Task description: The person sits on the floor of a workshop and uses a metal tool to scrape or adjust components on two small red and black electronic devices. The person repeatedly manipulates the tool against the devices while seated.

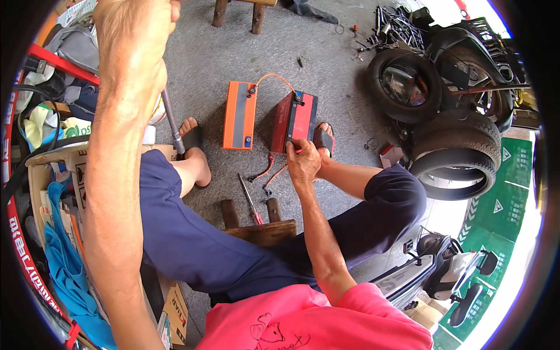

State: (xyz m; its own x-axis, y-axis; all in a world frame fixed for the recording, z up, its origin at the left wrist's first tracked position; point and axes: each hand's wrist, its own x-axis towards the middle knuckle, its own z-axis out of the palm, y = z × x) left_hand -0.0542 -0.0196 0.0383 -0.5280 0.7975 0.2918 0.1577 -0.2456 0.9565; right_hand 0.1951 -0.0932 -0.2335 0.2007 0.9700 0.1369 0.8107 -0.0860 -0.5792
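My right hand (pixel 304 164) is closed in a pinch at the near end of a red battery (pixel 303 114) with black edges. Red cable shows between its fingers. An orange wire (pixel 268 76) links this battery to an orange and grey one (pixel 239 116) on its left. A short red lead (pixel 270 163) lies on the floor in front of them. My left hand (pixel 137 29) is raised at the top left, fingers curled and partly out of frame; what it holds is hidden. A metal rod (pixel 170 116) shows behind that wrist. A screwdriver (pixel 251 201) with a red handle lies near my stool.
My stool (pixel 262 232) is wooden; another wooden stool (pixel 256 17) stands far ahead. Tyres (pixel 458 149), a wheel (pixel 405 84) and a tool pile (pixel 399 29) fill the right. At left, a box (pixel 76 175) holds blue cloth (pixel 64 251). A scooter (pixel 431 265) stands at lower right.
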